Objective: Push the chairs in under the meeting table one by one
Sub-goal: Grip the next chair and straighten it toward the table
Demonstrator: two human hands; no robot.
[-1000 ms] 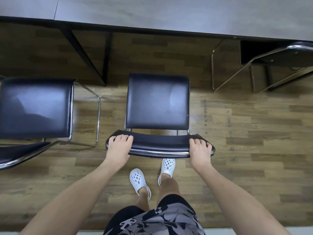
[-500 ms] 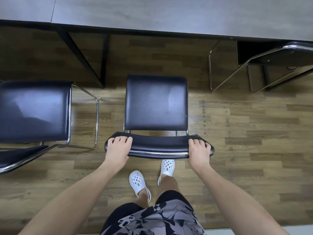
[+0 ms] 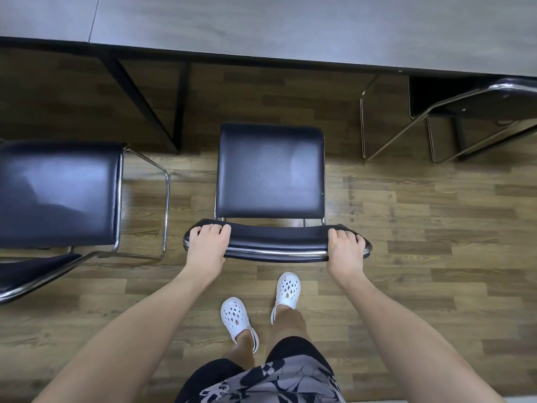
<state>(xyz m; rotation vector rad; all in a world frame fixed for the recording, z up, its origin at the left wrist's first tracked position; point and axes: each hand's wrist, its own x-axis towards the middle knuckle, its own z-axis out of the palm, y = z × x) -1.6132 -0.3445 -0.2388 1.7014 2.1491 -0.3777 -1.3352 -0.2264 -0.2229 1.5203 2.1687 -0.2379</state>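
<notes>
Mid chair (image 3: 270,173) has crept a touch nearer the table (image 3: 290,27); seat front faces it, short of its edge. L chair (image 3: 58,193) stands pulled out. L grip (image 3: 207,245) & R grip (image 3: 345,250) each hold an end of the backrest (image 3: 276,242), fingers curled over top, arms straight. Backrest runs L-R, parallel w/ table edge. R chair (image 3: 479,112) sits tucked under.

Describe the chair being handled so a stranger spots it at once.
Start at the long grey meeting table across the top; three black chrome-framed chairs face it. Take the middle chair, its whole seat in view. It alone has the left hand and right hand gripping its backrest; the left chair stands untouched, the right chair is tucked under.
</notes>
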